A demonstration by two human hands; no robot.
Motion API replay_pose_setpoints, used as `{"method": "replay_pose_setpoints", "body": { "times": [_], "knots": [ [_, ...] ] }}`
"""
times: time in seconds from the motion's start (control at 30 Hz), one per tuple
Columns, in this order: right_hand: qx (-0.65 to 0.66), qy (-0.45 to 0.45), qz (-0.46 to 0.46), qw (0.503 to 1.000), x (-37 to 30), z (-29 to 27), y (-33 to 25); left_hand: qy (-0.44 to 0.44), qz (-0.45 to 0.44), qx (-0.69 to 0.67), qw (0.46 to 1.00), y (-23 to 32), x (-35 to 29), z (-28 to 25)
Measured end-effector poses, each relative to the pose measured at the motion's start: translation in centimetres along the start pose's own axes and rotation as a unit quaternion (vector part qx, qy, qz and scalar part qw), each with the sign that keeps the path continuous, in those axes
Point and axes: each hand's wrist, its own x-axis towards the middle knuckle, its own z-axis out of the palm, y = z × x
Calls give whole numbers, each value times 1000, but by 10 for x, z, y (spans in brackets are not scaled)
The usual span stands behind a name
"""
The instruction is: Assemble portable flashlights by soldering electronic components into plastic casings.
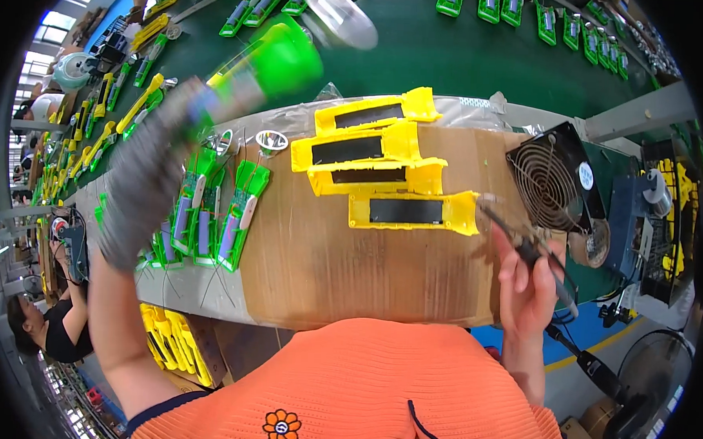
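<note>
My left hand [145,183], in a grey glove and smeared by motion, is raised over the left side of the bench. Its fingers close on one end of a green lamp housing [284,60], also blurred. A clear round lens [341,16] shows just beyond the housing; whether they are joined I cannot tell. Bare, my right hand [525,290] grips a soldering iron [529,251] at the cardboard's right edge, tip pointing up-left toward the yellow housings [407,211] with black strips. Below my left hand lie several green housings [238,214] with purple cells and loose wires.
Brown cardboard [349,274] covers the bench. A black fan [553,177] with a wire guard stands right, near a solder spool [657,192]. Beyond the bench, a green conveyor [421,58] carries more green housings. Yellow housings [175,341] fill a box below left. A co-worker [53,324] sits far left.
</note>
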Motion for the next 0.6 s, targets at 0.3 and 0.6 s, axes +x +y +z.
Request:
{"method": "replay_pose_setpoints", "body": {
  "times": [0.3,0.6],
  "knots": [
    [67,-19,44,997,-5,8,15,-189,50,88,977,133,-84,83],
    [-7,-127,72,989,-48,2,-4,-11,17,-243,970,155,-75,109]
  ]
}}
